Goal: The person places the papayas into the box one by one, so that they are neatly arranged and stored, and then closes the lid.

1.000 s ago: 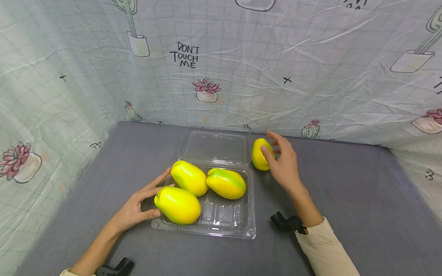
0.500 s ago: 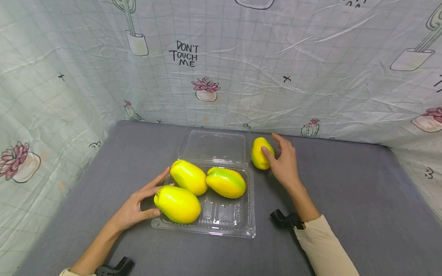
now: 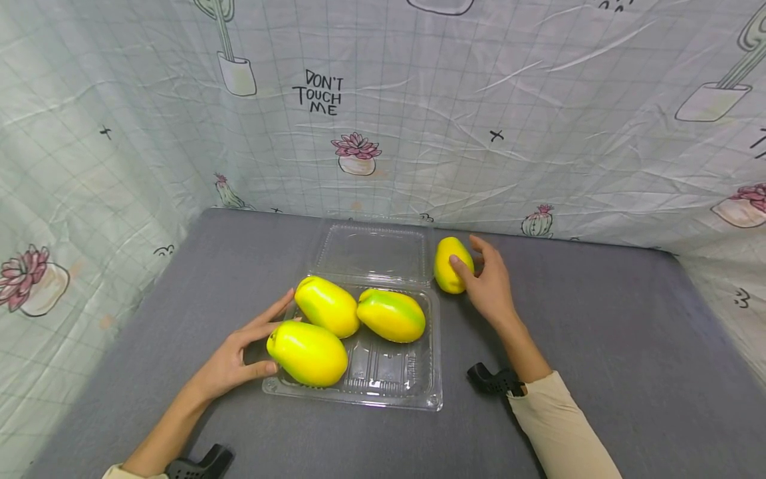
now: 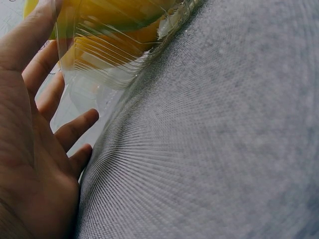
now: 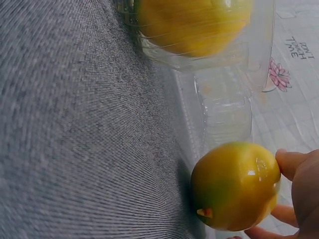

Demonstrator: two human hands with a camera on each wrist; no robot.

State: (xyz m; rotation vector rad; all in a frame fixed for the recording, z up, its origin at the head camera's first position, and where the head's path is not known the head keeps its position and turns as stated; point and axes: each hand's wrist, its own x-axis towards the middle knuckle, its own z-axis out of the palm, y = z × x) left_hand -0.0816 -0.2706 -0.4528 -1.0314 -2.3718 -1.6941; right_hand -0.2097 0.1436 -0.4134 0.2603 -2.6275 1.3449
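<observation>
A clear plastic clamshell box (image 3: 389, 403) lies with its lid folded back on the grey table. In its base sit three yellow papayas: one front left (image 3: 308, 354), one behind it (image 3: 326, 307), and one with a green streak at the right (image 3: 391, 316). My left hand (image 3: 236, 359) rests with fingers spread along the box's left side, thumb near the front papaya. To the right of the lid, a fourth papaya (image 3: 450, 265) stands on the table. My right hand (image 3: 492, 279) holds it from the right, thumb on the near side and fingers behind, partly hidden.
The clear lid (image 3: 374, 253) reaches back toward a printed cloth backdrop (image 3: 431, 120) behind the table. Grey cloth (image 3: 610, 319) covers the table. A black wrist mount (image 3: 493, 380) sits on the right wrist, another (image 3: 203, 462) on the left.
The fingers of my right hand have come in closer round the single papaya, thumb laid against it. The left hand and the box stay as they were.
</observation>
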